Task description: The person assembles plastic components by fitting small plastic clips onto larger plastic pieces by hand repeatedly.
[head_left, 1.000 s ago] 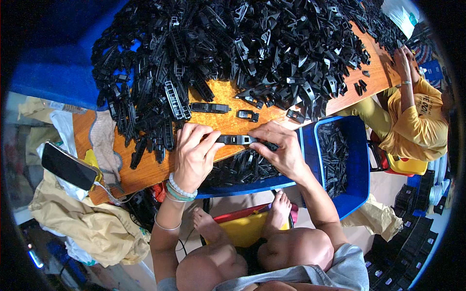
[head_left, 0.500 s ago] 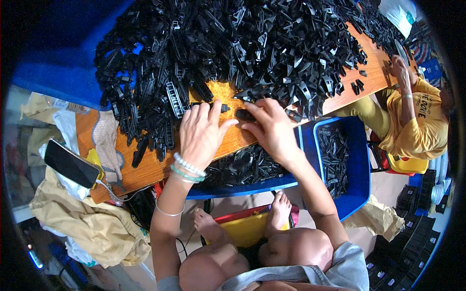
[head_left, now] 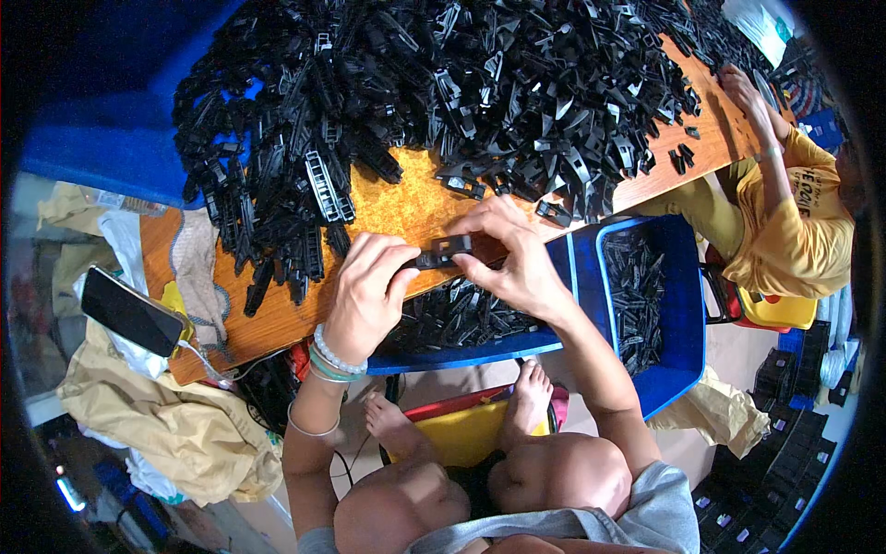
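Over the near edge of the wooden table [head_left: 277, 328], both my hands meet around small black plastic parts. My right hand [head_left: 512, 254] pinches a black plastic part [head_left: 452, 246] with a rectangular opening, between thumb and fingers. From the left, my left hand [head_left: 365, 291] has its fingers closed on the end of a narrow black plastic piece [head_left: 426, 260]. The two pieces touch or overlap; whether they are joined I cannot tell. Just beyond my hands rises a large heap of black plastic parts [head_left: 443, 83], including a ladder-like one [head_left: 328, 185].
Below the table edge stands a blue bin [head_left: 480, 349] with black parts, and another blue bin [head_left: 678, 360] beside it. A phone [head_left: 132, 311] rests at the left near a cloth [head_left: 197, 268]. Another person in a yellow shirt [head_left: 808, 222] works at the right.
My hands have drawn back from the heap's edge toward the table's near edge. Black parts now show between my fingers. The co-worker's hands have shifted up and left.
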Available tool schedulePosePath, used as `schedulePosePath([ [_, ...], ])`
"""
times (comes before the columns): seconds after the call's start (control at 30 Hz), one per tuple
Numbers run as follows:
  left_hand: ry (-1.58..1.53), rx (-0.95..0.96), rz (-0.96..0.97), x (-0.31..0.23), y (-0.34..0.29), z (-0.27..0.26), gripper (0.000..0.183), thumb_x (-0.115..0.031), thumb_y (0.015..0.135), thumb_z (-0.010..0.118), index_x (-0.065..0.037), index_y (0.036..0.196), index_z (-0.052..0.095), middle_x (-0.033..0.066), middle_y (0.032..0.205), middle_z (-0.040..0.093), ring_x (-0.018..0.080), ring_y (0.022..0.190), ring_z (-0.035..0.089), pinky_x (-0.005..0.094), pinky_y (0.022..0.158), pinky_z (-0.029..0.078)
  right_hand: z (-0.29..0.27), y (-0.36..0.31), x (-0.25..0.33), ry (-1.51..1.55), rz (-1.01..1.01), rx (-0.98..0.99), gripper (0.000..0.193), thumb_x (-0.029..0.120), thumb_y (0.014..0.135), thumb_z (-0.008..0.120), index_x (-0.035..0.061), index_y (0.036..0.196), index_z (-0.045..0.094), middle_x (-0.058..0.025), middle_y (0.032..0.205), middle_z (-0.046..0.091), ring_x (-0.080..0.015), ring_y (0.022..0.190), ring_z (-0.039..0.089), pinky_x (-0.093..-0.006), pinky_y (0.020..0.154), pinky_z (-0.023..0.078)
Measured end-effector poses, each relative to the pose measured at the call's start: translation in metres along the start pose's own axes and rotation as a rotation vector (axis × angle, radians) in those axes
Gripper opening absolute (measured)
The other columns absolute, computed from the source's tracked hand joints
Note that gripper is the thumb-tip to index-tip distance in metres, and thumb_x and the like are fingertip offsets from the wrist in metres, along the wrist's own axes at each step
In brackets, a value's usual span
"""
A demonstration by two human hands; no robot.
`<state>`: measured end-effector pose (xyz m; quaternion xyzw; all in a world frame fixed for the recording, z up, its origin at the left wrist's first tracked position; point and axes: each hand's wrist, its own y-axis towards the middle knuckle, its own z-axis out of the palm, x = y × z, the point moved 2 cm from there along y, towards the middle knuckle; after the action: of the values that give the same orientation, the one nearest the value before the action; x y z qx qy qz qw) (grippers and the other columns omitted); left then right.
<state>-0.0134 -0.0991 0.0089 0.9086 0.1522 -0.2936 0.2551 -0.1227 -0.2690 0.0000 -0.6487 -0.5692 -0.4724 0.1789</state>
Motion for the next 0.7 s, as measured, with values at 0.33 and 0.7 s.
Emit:
schedulePosePath([
  [0.33, -0.1, -0.047, -0.003, 0.008, -0.002, -0.001, 0.02, 0.004, 0.074, 0.071, 0.003, 0.093, 0.065, 0.0136, 0.088, 0.062, 0.0306, 0.083, 0.058, 0.0384, 0.076, 0.049, -0.014, -0.023, 0.002, -0.006, 0.096, 0.027, 0.029, 0.003, 0.072, 0.077, 0.0009, 0.101, 0.073, -0.0089, 0.089, 0.066, -0.0226, 0.086, 0.059, -0.0326, 0.081, 0.045],
  [0.7, -0.12, -0.038, 0.018, 0.008, 0.0, -0.002, 0.022, 0.005, 0.072, 0.072, 0.006, 0.093, 0.068, 0.014, 0.087, 0.063, 0.0297, 0.081, 0.059, 0.0367, 0.073, 0.05, -0.012, -0.013, 0.003, -0.044, 0.154, 0.071, 0.032, 0.007, 0.069, 0.081, 0.0035, 0.101, 0.075, -0.0047, 0.088, 0.065, -0.0191, 0.085, 0.058, -0.0315, 0.079, 0.043],
])
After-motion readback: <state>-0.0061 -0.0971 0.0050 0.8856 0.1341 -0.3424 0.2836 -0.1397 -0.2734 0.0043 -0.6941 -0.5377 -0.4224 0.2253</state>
